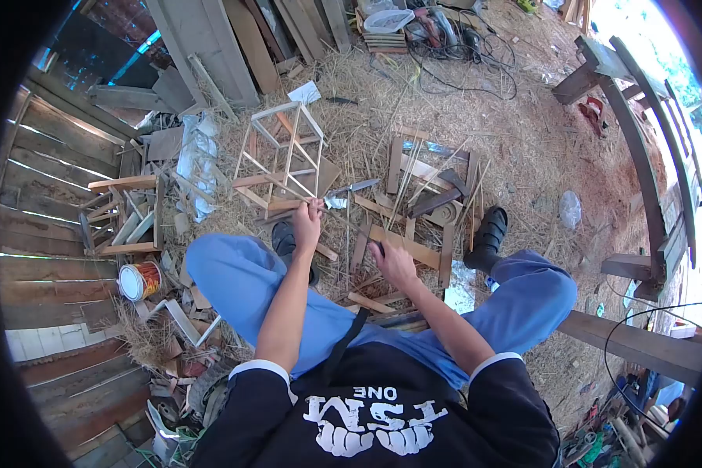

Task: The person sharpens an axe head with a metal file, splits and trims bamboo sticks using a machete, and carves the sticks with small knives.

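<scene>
My left hand (pixel 309 221) is closed, pinching one end of a thin wooden strip (pixel 343 221). The strip slants down toward my right hand (pixel 395 264), which is also closed. Something dark shows at its fingers, too small to name. Just beyond my left hand stands an open box-shaped frame of thin wooden sticks (pixel 292 148). A knife (pixel 360 186) with a pale blade lies on the ground to the right of that frame. In front of my right hand lies a flat wooden frame (pixel 447 253), with several thin sticks (pixel 402 183) and a dark hatchet-like piece (pixel 438 201) across it.
Straw and shavings cover the ground. At the left are a small wooden frame (pixel 125 248) and a paint can (pixel 140 281) by the plank wall (pixel 54 226). Cables and tools (pixel 452 35) lie at the back. A large wooden frame (pixel 632 140) stands at the right.
</scene>
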A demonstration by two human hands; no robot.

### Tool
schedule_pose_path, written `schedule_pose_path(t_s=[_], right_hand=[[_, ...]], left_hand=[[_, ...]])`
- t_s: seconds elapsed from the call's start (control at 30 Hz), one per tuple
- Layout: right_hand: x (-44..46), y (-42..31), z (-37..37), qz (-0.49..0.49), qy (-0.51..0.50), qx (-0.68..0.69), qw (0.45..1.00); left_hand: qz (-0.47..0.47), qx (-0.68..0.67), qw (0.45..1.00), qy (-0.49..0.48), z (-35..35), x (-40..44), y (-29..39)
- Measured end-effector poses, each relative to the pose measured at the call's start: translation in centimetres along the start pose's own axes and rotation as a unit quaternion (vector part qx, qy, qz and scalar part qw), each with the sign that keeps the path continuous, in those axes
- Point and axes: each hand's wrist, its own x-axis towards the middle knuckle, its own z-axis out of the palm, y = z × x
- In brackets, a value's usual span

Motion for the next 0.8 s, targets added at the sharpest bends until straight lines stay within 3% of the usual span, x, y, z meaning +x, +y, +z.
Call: schedule_pose_path(t_s=[0.07, 0.17, 0.27, 0.47, 0.57, 0.6, 0.7, 0.8], right_hand=[[0.0, 5.2, 4.1, 0.029, -0.01, -0.042, 0.999], [0.7, 7.6, 1.2, 0.082, -0.086, -0.074, 0.99], [0.8, 4.2, -1.7, 0.045, 0.003, 0.032, 0.998], [1.2, -1.3, -2.9, 0.012, 0.043, 0.157, 0.987], [0.5, 1.2, 0.3, 0.012, -0.026, 0.0, 1.0], [-0.2, 2.2, 1.6, 0.004, -0.005, -0.023, 1.0], [0.5, 2.7, 1.9, 0.003, -0.003, -0.023, 1.0], [1.6, 2.3, 0.4, 0.028, -0.089, -0.051, 0.994]], left_hand=[[0.003, -0.039, 0.999, 0.025, 0.0, 0.1, -0.5], [-0.005, -0.031, 1.0, 0.002, -0.1, 0.3, -0.5], [-0.006, -0.015, 1.0, -0.025, 0.2, -0.9, -0.2], [-0.016, -0.013, 1.0, -0.018, 0.1, 0.1, 0.1], [0.014, -0.011, 1.0, 0.01, 0.6, 0.4, -0.2], [0.005, -0.012, 1.0, 0.009, 0.5, 0.1, -0.1], [-0.008, -0.025, 0.999, 0.027, 0.2, 0.6, -0.9], [-0.025, -0.023, 0.999, 0.01, -0.3, -0.7, -1.1]])
